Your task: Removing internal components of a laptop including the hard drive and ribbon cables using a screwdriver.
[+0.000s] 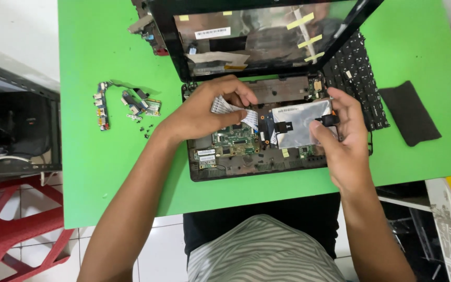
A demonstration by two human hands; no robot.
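Pinching a white ribbon cable (pixel 224 106) in the left hand (pixel 204 112), right hand (pixel 343 138) gripping a black tab (pixel 330 119) at the silver drive (pixel 298 122), opened laptop base (pixel 246 162) near green table (pixel 105 172) front edge, yellow tape strips (pixel 309 40) on screen back, bare green left of loose parts (pixel 126 104).

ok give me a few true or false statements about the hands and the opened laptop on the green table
1. The left hand holds a white ribbon cable over the opened laptop base. True.
2. The right hand rests on the dark cloth. False: it pinches a black tab at the silver drive.
3. The table is red. False: it is green.
4. Small boards and screws lie left of the laptop. True.
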